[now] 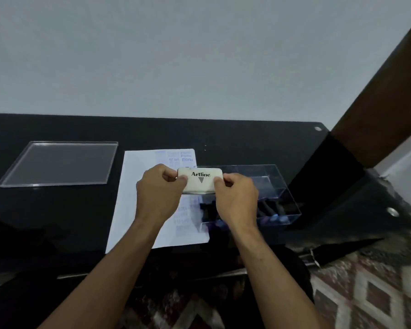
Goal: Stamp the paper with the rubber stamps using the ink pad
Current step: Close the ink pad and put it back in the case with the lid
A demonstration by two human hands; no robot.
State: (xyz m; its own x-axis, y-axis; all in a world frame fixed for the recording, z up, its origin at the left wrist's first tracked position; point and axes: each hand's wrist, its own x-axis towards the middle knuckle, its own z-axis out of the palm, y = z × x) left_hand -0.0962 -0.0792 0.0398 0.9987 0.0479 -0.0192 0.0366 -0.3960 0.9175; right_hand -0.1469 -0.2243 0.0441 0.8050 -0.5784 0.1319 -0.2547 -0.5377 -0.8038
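While both my hands lift it above the paper, the closed ink pad sits pinched by its two short ends

My left hand has thumb and fingers curled on the pad's left end, my right hand on its right end — the "Artline" lid faces me. Just beyond and beneath my right hand lies a clear tray with dark rubber stamps inside; well off past my left hand — a clear sheet on the black table

Clear lid, perhaps acrylic; patterned rug
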